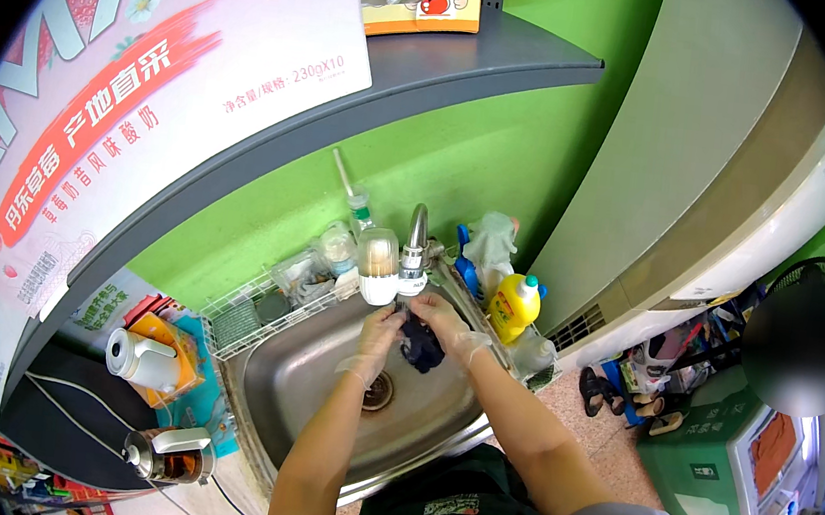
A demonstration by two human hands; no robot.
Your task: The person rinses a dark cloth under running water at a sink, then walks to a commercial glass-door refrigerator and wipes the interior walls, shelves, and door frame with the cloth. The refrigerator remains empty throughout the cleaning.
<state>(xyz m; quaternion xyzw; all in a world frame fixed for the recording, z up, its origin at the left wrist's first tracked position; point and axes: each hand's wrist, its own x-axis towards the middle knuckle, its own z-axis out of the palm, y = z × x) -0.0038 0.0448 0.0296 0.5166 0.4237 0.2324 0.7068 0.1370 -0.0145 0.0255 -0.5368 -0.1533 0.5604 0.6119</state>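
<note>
Over the steel sink (308, 387), under the tap (416, 243), our left hand (379, 339) and right hand (441, 321) both grip a dark cloth (420, 347) between them.

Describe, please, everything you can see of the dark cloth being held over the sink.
The dark cloth is a small, crumpled piece of navy or black fabric, bunched into a wad, its surface too small to show texture. It hangs above the steel sink, just under the faucet. Both hands grip it: the left hand at its left side, the right hand over its top. Both seem to wear thin clear gloves.
</note>
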